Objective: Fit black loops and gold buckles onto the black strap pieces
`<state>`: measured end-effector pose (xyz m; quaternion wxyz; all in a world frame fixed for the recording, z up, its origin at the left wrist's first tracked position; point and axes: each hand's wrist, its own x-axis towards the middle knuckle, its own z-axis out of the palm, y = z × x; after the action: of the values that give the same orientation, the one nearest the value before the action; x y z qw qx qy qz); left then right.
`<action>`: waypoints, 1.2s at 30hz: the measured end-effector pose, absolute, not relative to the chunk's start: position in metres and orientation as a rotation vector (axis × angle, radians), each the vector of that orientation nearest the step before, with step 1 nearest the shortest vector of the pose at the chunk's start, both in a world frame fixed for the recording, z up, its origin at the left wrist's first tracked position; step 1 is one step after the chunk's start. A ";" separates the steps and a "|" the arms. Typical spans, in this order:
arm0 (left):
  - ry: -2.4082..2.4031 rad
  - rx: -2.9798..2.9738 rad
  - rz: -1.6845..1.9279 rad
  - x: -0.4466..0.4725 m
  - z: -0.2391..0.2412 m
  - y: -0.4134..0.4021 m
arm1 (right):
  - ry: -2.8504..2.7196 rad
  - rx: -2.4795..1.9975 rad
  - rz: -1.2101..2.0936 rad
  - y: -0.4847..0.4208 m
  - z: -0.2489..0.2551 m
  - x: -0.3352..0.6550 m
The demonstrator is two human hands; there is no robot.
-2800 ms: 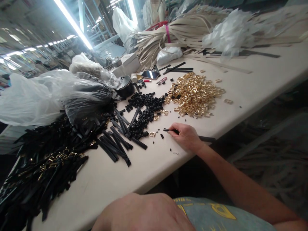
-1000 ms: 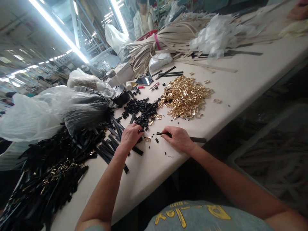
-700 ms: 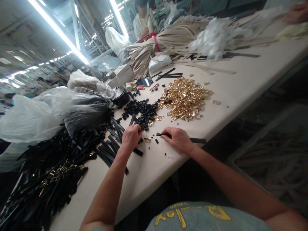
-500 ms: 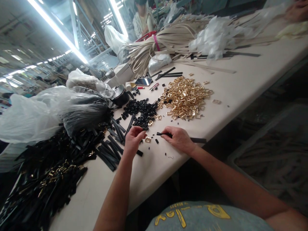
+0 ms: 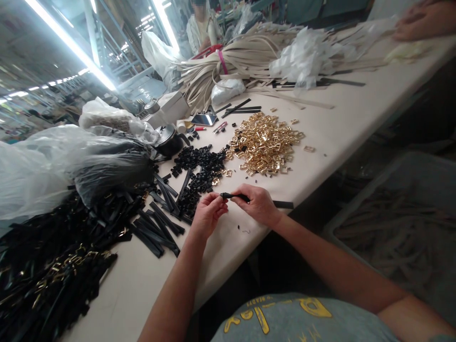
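Note:
My right hand (image 5: pixel 261 205) is closed around a black strap (image 5: pixel 284 204), whose tail sticks out past the hand toward the table edge. The strap's narrowed front end points at my left hand (image 5: pixel 209 213). With thumb and forefinger, that hand pinches a small black loop (image 5: pixel 223 195) at the strap's tip; the fingers partly cover it, so I cannot tell how far the strap passes through. Just beyond my hands lie a heap of black loops (image 5: pixel 201 166) and a heap of gold buckles (image 5: pixel 265 142).
Loose black straps (image 5: pixel 153 232) and a large pile of black straps with buckles (image 5: pixel 53 266) lie left. Behind stand plastic bags (image 5: pixel 110 156), a dark pot (image 5: pixel 167 140), a phone (image 5: pixel 204 119) and beige straps (image 5: pixel 245 52). Another person's hand (image 5: pixel 423 21) rests far right.
My left hand has moved right from beside the loop heap to meet the strap's tip, bringing a small black loop there. My right hand keeps its hold. The view has shifted slightly.

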<state>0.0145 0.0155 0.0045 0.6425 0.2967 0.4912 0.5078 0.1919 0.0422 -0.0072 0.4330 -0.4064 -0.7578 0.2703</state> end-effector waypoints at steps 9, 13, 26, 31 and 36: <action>1.212 0.840 1.241 0.016 0.006 0.014 | -1.936 -0.927 0.723 0.043 -0.004 0.194; 1.252 0.932 1.219 0.012 0.007 0.013 | -1.969 -0.906 0.745 0.043 -0.003 0.195; 1.172 0.925 1.060 -0.006 0.001 0.011 | -2.093 -0.798 0.681 0.040 -0.005 0.197; 1.157 0.811 1.064 -0.003 0.004 0.011 | -2.114 -0.807 0.557 0.038 -0.005 0.196; 1.119 0.738 1.075 -0.001 0.006 0.011 | -2.068 -0.768 0.521 0.039 -0.006 0.195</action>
<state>-0.0012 0.0115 0.0056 0.6530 0.3255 0.4933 0.4737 0.1947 0.0387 -0.0063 0.4235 -0.3070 -0.8265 0.2080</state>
